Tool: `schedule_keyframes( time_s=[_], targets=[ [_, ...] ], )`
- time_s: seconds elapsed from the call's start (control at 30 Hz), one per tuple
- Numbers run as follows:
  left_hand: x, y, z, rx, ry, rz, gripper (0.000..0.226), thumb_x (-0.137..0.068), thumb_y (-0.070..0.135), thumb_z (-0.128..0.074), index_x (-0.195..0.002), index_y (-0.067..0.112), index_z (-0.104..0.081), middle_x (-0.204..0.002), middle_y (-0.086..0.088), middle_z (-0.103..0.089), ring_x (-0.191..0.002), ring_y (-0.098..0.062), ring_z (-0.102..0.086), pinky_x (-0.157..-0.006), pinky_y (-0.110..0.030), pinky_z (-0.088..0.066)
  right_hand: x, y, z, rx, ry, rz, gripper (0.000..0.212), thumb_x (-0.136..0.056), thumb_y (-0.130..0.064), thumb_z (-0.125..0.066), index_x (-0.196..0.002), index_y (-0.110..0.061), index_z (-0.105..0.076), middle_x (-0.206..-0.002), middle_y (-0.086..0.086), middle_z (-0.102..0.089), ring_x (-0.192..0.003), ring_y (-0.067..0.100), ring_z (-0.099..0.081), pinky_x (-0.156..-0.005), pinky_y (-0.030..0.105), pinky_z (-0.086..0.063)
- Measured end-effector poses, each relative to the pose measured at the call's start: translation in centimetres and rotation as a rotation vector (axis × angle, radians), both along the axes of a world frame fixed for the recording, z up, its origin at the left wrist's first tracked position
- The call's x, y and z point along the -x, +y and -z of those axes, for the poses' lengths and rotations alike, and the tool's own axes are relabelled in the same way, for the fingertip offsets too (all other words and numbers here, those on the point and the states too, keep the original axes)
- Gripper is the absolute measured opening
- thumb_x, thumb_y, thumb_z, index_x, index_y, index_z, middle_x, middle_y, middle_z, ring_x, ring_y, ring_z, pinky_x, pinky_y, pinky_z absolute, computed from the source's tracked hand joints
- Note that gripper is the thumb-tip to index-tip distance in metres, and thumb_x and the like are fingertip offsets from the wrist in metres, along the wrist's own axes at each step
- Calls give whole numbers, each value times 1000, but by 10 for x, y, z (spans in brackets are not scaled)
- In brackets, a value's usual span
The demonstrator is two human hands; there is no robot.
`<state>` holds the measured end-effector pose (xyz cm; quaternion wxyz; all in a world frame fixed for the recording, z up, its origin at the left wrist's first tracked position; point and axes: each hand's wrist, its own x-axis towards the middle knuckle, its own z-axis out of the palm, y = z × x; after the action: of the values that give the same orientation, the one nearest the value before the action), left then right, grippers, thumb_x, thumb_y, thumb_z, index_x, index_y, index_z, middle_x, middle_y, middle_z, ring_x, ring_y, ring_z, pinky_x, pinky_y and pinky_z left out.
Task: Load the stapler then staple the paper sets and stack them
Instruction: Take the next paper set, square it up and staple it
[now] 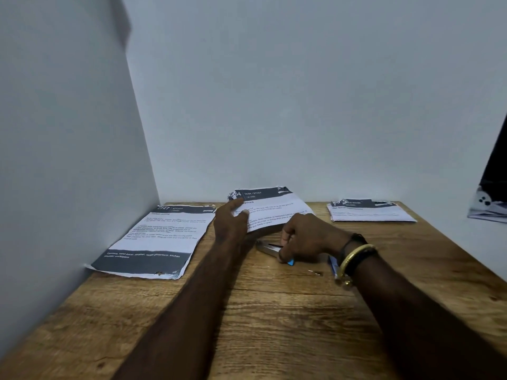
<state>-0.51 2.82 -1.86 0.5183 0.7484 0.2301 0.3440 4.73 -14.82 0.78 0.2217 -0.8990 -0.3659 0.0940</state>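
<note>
Left hand (231,222) pinching the middle paper set (270,208) and tipping its near edge up off the wooden table (274,311), right hand (307,238) closed around the stapler (267,248) just underneath, probably to slide a corner in.

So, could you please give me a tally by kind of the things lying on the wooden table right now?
Paper sets: 3 (left, middle, right)
Stapler: 1
Loose staple strip: 1
Total: 5
</note>
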Motion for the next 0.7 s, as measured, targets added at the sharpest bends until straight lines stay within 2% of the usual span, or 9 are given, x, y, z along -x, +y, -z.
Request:
schedule_keyframes(
  time_s=[0.1, 0.17, 0.23, 0.33, 0.4, 0.5, 0.57, 0.63, 0.7],
  targets=[
    [-1, 0, 0, 29, -11, -5, 41, -93, 4, -64, -134, 6, -64, -142, -11, -61, -131, -23, -55, -109, -23, -37, 0, -2, 1, -23, 29, 9, 27, -67, -39, -94, -75, -19, -77, -76, -7, -73, -79, 8, -63, -64, 24, -46],
    [-1, 0, 0, 56, -18, -11, 41, -93, 4, -63, -135, 5, -63, -143, -13, -60, -131, -25, -56, -115, -31, -40, -2, -3, 0, -130, 16, 37, 35, -67, -48, -92, -75, -17, -78, -78, -6, -76, -77, 7, -64, -65, 25, -49],
    [-1, 0, -1, 105, -27, -14, 42, -94, 4, -63, -136, 5, -62, -143, -14, -59, -131, -26, -56, -115, -38, -42, -7, -3, 1, -280, -83, 153, 31, -74, -48, -87, -78, -20, -75, -88, -5, -76, -84, 11, -66, -67, 27, -48],
    [-2, 1, -1, 130, -34, -5, 42, -94, 3, -62, -136, 4, -62, -143, -13, -59, -131, -25, -56, -110, -23, -40, -15, -2, 8, -428, -194, 385, 24, -82, -47, -76, -93, -28, -67, -98, -5, -70, -92, 20, -66, -74, 30, -45],
    [-2, 0, 0, 143, -34, 4, 42, -94, 5, -63, -136, 6, -62, -142, -11, -59, -130, -22, -56, -96, -14, -38, -18, -2, 15, -534, -21, 427, 30, -86, -49, -71, -108, -31, -63, -91, 1, -74, -75, 22, -72, -68, 34, -56],
    [-4, -5, 0, 218, -51, 62, 41, -95, 5, -64, -136, 5, -62, -140, -13, -60, -123, -24, -60, -100, -23, -49, -20, -3, 20, -796, 274, 395, 32, -89, -30, -75, -120, -23, -67, -84, 12, -77, -54, 18, -71, -51, 28, -56],
    [-7, -13, 1, 279, -87, 89, 40, -93, 4, -67, -133, 4, -63, -137, -13, -62, -119, -25, -62, -97, -27, -55, -23, -9, 17, -882, 300, 407, 24, -88, -14, -78, -111, -10, -72, -82, 16, -77, -53, 17, -72, -49, 27, -58],
    [-10, -22, 1, 391, -145, 122, 40, -88, 4, -74, -128, 2, -65, -132, -19, -65, -118, -33, -65, -99, -42, -57, -24, -16, 14, -928, 291, 428, 16, -87, -6, -79, -101, -3, -73, -76, 17, -76, -53, 16, -73, -48, 26, -59],
    [-13, -32, -1, 467, -178, 192, 44, -80, 3, -81, -122, 2, -67, -126, -23, -67, -108, -36, -69, -88, -44, -62, -25, -25, 11, -962, 253, 469, 12, -86, -4, -79, -97, -4, -74, -71, 15, -76, -53, 15, -74, -48, 25, -59]
  ],
)
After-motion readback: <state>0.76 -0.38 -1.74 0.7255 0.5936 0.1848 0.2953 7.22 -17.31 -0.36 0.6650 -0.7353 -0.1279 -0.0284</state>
